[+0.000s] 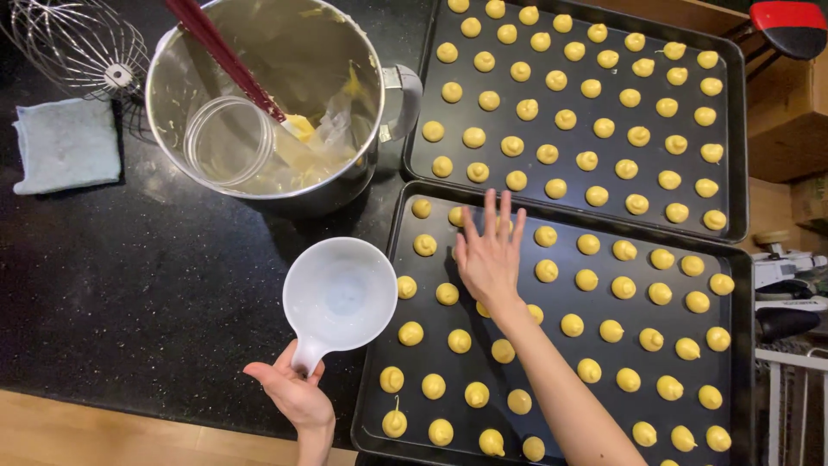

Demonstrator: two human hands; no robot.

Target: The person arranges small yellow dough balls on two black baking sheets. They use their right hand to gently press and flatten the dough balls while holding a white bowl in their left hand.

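My left hand (295,393) grips the short handle of a white measuring cup (340,293) with a little water in it, held over the black counter beside the near tray. My right hand (490,250) is stretched flat, fingers apart, over the upper left of the near black baking tray (388,259), fingertips on or just above the small yellow dough mounds (546,271) piped in rows. My forearm crosses the tray and hides a few mounds. A second black tray (736,129) behind it carries several more rows of mounds.
A steel mixing bowl (172,52) with a red-handled spatula (220,52), a clear round lid and batter smears stands at the back left. A wire whisk attachment (82,43) and a folded pale cloth (67,145) lie far left. Wooden surfaces border the right and front.
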